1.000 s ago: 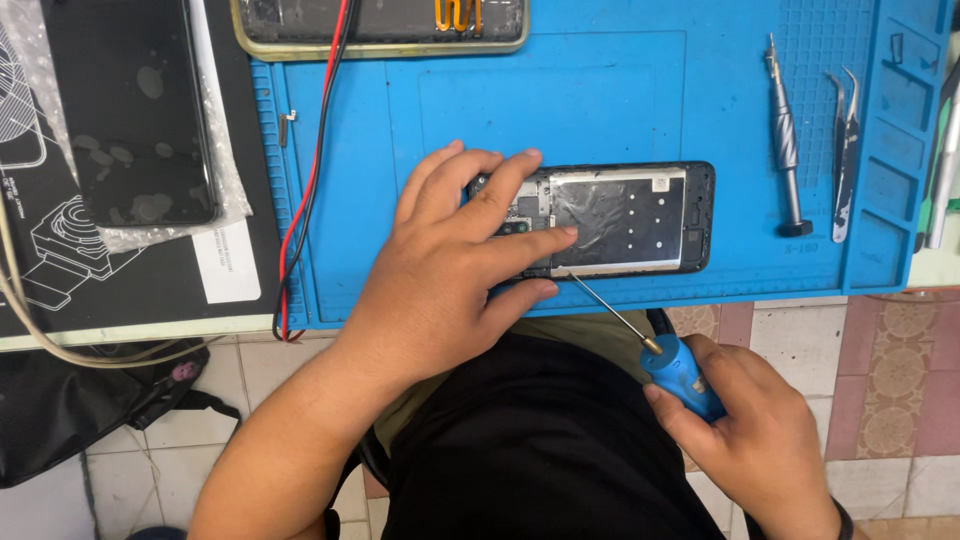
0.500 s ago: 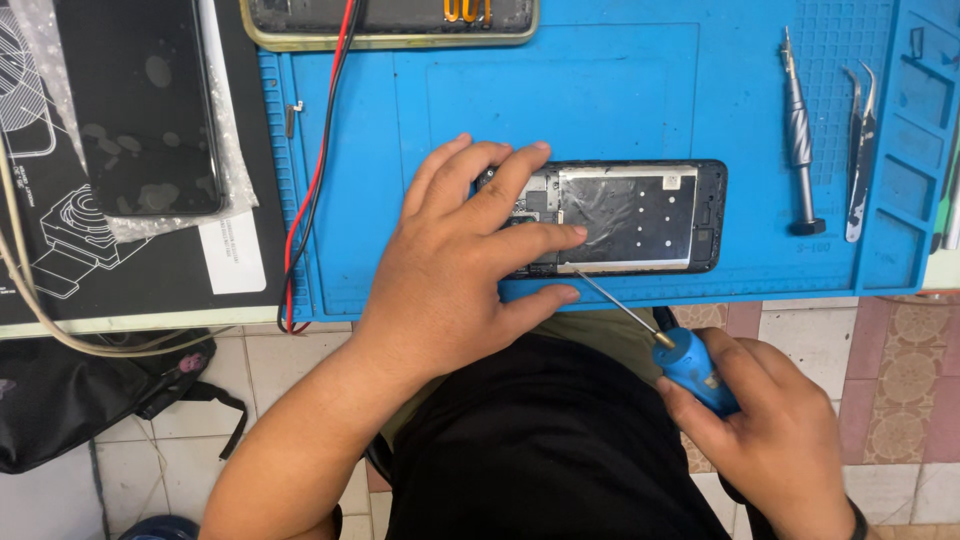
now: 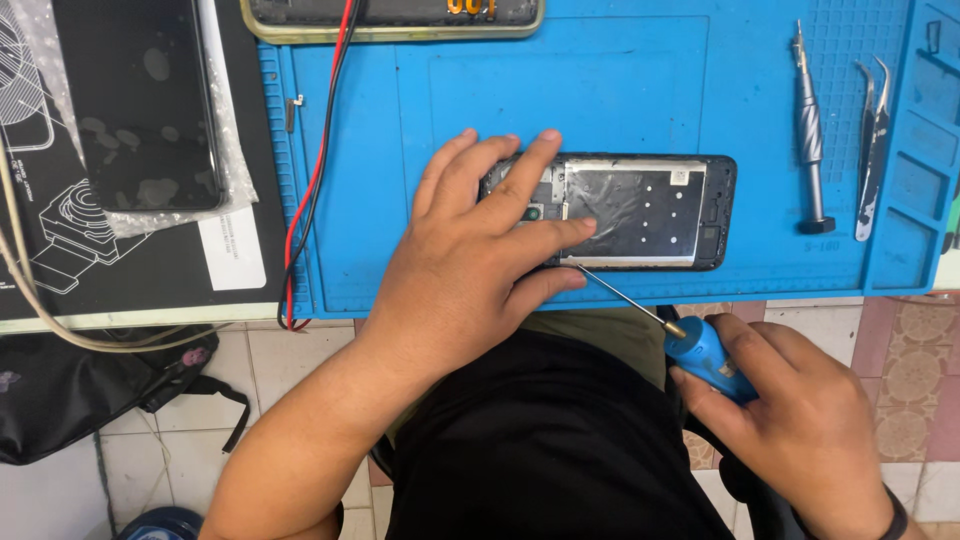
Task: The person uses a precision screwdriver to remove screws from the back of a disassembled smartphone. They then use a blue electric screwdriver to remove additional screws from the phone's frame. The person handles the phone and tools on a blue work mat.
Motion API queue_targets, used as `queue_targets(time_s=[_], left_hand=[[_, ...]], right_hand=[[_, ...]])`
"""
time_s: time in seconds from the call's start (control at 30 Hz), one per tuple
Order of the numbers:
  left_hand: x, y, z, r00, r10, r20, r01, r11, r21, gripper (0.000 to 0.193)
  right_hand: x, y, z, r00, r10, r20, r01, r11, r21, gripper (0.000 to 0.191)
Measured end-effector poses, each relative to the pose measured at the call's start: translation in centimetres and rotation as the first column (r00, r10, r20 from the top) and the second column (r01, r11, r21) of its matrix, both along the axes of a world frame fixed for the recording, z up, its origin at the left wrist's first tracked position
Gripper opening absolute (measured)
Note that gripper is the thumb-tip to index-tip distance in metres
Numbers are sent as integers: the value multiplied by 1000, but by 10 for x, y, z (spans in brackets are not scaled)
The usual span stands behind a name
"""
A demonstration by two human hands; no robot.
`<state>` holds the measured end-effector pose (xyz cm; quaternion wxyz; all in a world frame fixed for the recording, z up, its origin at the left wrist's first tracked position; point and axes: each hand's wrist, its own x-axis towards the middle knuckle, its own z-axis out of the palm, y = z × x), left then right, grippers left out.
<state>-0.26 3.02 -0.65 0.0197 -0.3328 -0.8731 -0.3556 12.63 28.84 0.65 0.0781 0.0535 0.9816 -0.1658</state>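
Observation:
An opened phone (image 3: 650,210) with its back removed lies flat on the blue work mat (image 3: 420,110), showing a silvery shield. My left hand (image 3: 470,260) lies over the phone's left end and presses it to the mat, fingers spread. My right hand (image 3: 800,420) grips a blue-handled screwdriver (image 3: 700,350) below the table edge. Its thin shaft slants up and left, and the tip reaches the phone's lower edge beside my left thumb.
A silver screwdriver (image 3: 812,130) and tweezers (image 3: 872,140) lie on the mat's right side. Red and black wires (image 3: 315,170) cross the mat's left edge. A black phone (image 3: 140,100) in a plastic sleeve lies at left. A black bag (image 3: 90,400) sits on the tiled floor.
My hands and the phone keep nearly the same pose. The view has shifted slightly, so everything sits a little further right in the frame.

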Motion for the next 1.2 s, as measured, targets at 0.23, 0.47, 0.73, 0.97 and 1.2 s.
queue_targets(time_s=[0.23, 0.47, 0.73, 0.97, 1.2], left_hand=[[0, 3, -4, 999, 40, -18, -41, 999, -30, 34], [0, 1, -4, 999, 38, 7, -37, 999, -24, 38], [-1, 2, -3, 999, 46, 3, -46, 998, -30, 38], [1, 3, -4, 998, 54, -7, -55, 998, -33, 37], [-1, 5, -1, 998, 67, -3, -67, 997, -30, 36]], right_hand=[[-6, 4, 0, 997, -6, 74, 1, 998, 68, 55], [-3, 5, -2, 999, 31, -11, -31, 999, 42, 54], [-3, 10, -2, 999, 4, 54, -11, 992, 123, 56], [-8, 13, 0, 996, 15, 90, -24, 994, 104, 52], [-12, 12, 0, 999, 49, 15, -49, 999, -14, 49]])
